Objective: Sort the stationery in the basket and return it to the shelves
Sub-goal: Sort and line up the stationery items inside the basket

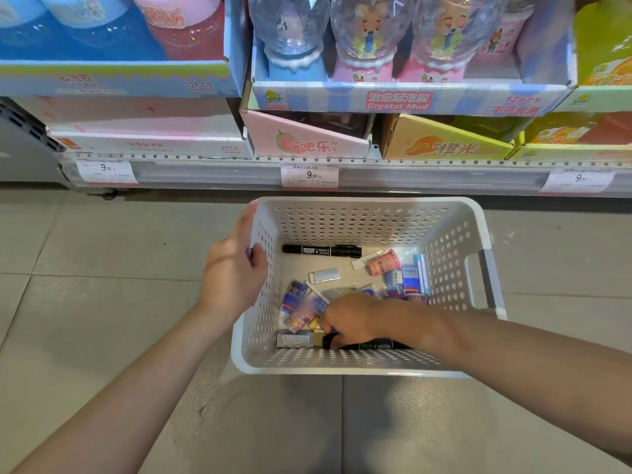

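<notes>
Basket (455, 241) holds markers (321, 250), erasers (324, 275) — right hand (352, 319) inside.

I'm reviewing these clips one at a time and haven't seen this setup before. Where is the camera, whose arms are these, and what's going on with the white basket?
There is no machine here. A person wears one wide-angle camera on the head, looking forward and down, so the two bare arms are their own.

The white perforated basket stands on the tiled floor in front of a shop shelf carrying boxed toys and price tags. The left hand grips the basket's left wall at the rim. The right hand reaches inside near the front, closed around a black marker lying on the bottom.

Loose stationery lies in the basket: a second black marker near the back, a small white eraser, and small coloured packets I cannot identify for certain. The packets beside the right hand are blurred.
</notes>
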`<control>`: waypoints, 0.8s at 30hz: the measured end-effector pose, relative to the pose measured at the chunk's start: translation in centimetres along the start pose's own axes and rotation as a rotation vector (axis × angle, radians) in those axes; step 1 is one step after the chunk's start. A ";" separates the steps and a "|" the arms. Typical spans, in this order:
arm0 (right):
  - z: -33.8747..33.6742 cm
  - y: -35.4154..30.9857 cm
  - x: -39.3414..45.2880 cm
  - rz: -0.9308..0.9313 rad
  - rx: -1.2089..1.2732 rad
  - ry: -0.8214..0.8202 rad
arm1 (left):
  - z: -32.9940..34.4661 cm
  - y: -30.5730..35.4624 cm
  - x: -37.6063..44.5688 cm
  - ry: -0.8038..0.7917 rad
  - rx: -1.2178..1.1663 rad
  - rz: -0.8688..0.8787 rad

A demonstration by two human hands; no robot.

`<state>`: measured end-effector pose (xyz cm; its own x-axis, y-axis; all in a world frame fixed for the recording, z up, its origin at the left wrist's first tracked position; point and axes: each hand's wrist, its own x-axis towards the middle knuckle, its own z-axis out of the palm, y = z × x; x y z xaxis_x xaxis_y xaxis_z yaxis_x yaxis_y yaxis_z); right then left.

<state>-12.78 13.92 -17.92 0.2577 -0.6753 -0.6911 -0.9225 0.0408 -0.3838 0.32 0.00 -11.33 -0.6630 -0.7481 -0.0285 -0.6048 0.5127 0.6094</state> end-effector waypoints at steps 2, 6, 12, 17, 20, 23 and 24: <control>0.1 -0.4 0.3 0.014 -0.053 -0.014 | 0.0 -0.1 0.1 0.006 0.004 -0.006; -0.2 -0.7 -0.3 -0.044 -0.088 0.021 | 0.0 0.0 0.0 0.005 -0.002 0.001; -1.8 0.3 -2.6 -0.061 0.358 0.334 | 0.2 -0.1 0.1 0.023 -0.006 -0.006; -3.9 2.1 -3.9 0.100 0.751 0.652 | 0.2 -0.2 0.1 0.026 -0.024 -0.018; -4.5 3.1 -3.5 0.276 1.167 0.823 | 0.3 -0.2 0.1 0.023 -0.053 -0.037; -4.2 3.4 -2.5 0.366 1.393 0.834 | 0.3 -0.1 0.2 0.029 -0.058 -0.033; -3.9 3.5 -2.1 0.385 1.416 0.824 | 0.3 -0.1 0.2 0.030 -0.056 -0.033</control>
<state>-17.63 12.56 -15.40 -0.5368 -0.6286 -0.5628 0.1925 0.5583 -0.8070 0.13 -0.05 -11.65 -0.6293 -0.7767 -0.0258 -0.5996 0.4642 0.6519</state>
